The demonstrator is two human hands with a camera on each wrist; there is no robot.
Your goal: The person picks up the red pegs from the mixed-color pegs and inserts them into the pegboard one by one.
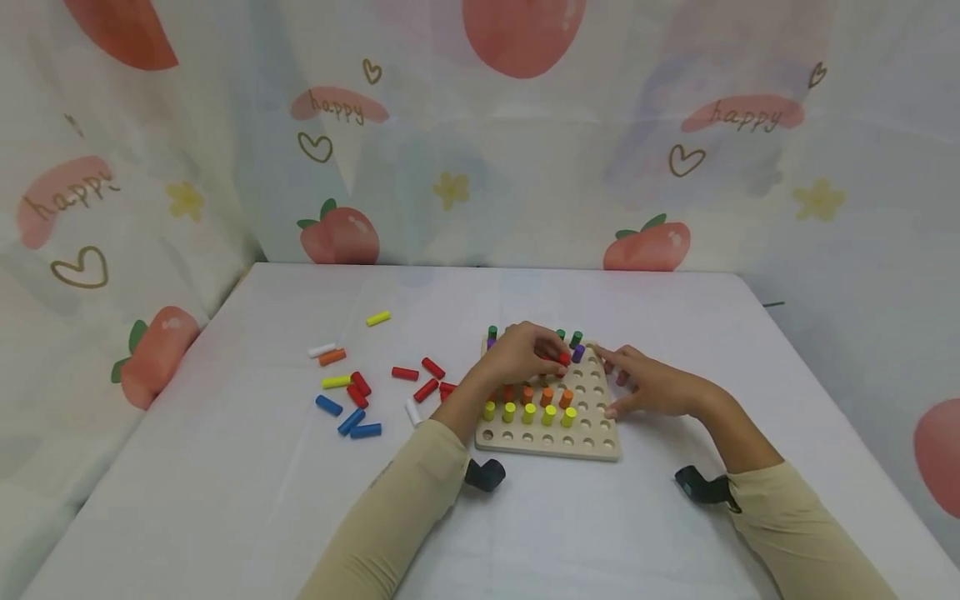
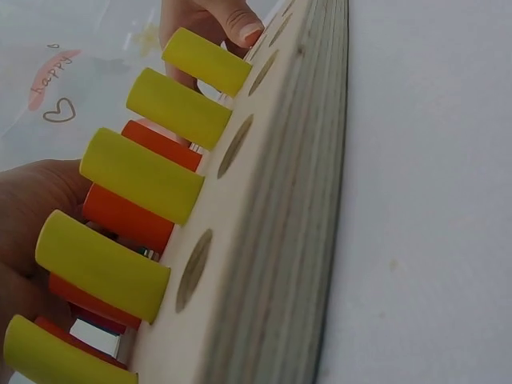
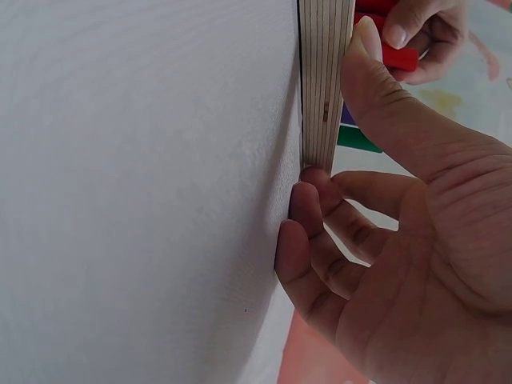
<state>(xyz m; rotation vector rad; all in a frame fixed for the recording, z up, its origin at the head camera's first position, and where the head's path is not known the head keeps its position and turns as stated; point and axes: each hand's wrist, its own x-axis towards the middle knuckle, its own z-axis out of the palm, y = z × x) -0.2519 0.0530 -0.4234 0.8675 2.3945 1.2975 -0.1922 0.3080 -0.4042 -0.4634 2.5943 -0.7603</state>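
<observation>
A wooden pegboard [image 1: 551, 450] lies on the table, with rows of yellow pegs [image 1: 528, 414] and orange pegs [image 1: 547, 397] standing in its holes. Over its farther rows, my left hand [image 1: 517, 354] pinches a red peg [image 3: 400, 58] between thumb and fingers. Whether that peg touches a hole is hidden. At the board's right side, my right hand [image 1: 660, 383] holds the edge, thumb on the rim and curled fingers at the far corner. Green pegs [image 1: 576, 339] and a purple peg [image 1: 578, 354] stand near the back, partly behind the left hand.
Loose pegs lie left of the board: red pegs [image 1: 405, 373], blue pegs [image 1: 366, 431], a white peg [image 1: 322, 351], an orange peg [image 1: 332, 357] and a yellow peg [image 1: 378, 318]. A patterned cloth [image 1: 525, 167] hangs behind the white table [image 1: 570, 533].
</observation>
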